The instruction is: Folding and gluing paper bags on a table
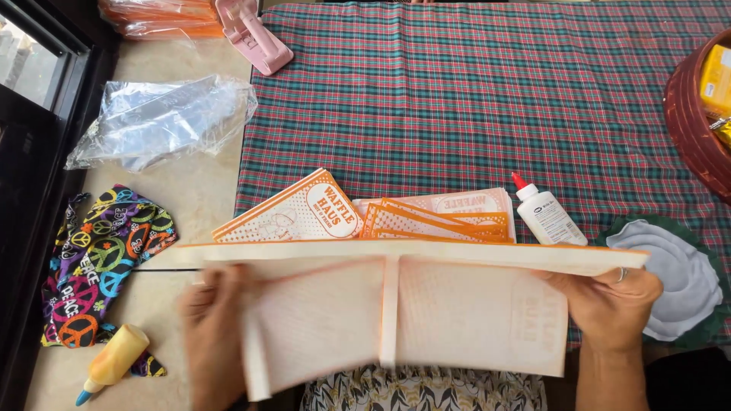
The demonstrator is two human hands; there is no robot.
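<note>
**Both hands hold a folded paper sheet over the table edge**

Plaid tablecloth (472, 99) covers most of the table. Large cream paper sheet (403, 312) with orange edging held up at the near edge, printed side away, a glued seam down its middle. Left hand (209, 335) blurred, clasped on the sheet's left end. Right hand (613, 304) pinches the right end, thumb on top. Behind the sheet: stack of orange printed paper bags (358, 213), flat on the cloth. White glue bottle (547, 215) with red tip just right of them. Yellow bottle (114, 361) lies at far left.
</note>
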